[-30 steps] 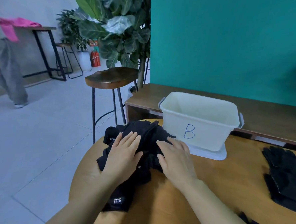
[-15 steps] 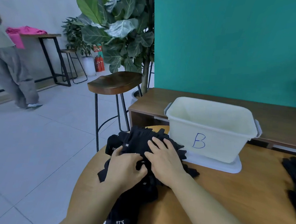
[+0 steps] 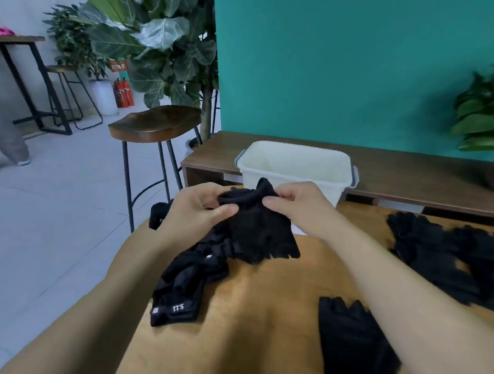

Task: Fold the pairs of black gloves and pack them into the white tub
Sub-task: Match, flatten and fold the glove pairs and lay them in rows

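At 12 o'clock, tub [image 3: 296,166] shows nothing inside. Left hand [image 3: 198,210] and right hand [image 3: 299,207] both pinch one pair [image 3: 254,230] just before it. Loose gloves [image 3: 452,257] at 3, 5 and 7 o'clock: judged barely started.

Bunched black gloves [image 3: 254,233] hang just before the open white tub [image 3: 313,173].

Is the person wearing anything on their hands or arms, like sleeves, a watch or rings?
No. The left hand and the right hand are both bare, with no ring or watch to be seen. The left forearm and the right forearm are bare too. No sleeve shows anywhere, right down to the edge of the picture.
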Action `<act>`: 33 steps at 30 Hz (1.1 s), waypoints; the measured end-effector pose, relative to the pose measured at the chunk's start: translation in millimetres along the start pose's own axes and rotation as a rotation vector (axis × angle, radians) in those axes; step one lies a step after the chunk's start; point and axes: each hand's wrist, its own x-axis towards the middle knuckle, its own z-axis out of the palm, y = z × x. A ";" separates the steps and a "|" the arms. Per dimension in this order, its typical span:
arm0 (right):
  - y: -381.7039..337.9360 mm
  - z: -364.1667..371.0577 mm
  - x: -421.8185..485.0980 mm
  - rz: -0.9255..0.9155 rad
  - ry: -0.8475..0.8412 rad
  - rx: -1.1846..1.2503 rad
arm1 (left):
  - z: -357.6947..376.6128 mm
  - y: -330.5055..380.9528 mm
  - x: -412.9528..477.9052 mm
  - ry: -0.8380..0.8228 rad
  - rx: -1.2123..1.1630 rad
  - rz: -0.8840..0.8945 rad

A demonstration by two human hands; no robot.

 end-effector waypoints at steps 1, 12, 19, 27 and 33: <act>-2.2 -12.3 -13.0 0.050 -0.031 0.024 | 6.5 7.1 -3.6 -0.035 -0.113 -0.039; 19.4 -77.1 -135.6 0.255 0.128 0.055 | 106.0 55.7 -43.1 -0.300 -0.288 -0.163; 34.6 -90.0 -162.7 0.251 0.180 0.146 | 130.0 67.0 -52.4 -0.427 -0.223 -0.155; 60.2 -87.1 -167.0 0.303 0.121 0.159 | 151.5 61.9 -50.7 -0.471 -0.230 -0.170; 81.4 -97.1 -158.2 0.322 0.131 0.194 | 168.9 45.5 -38.7 -0.455 -0.269 -0.269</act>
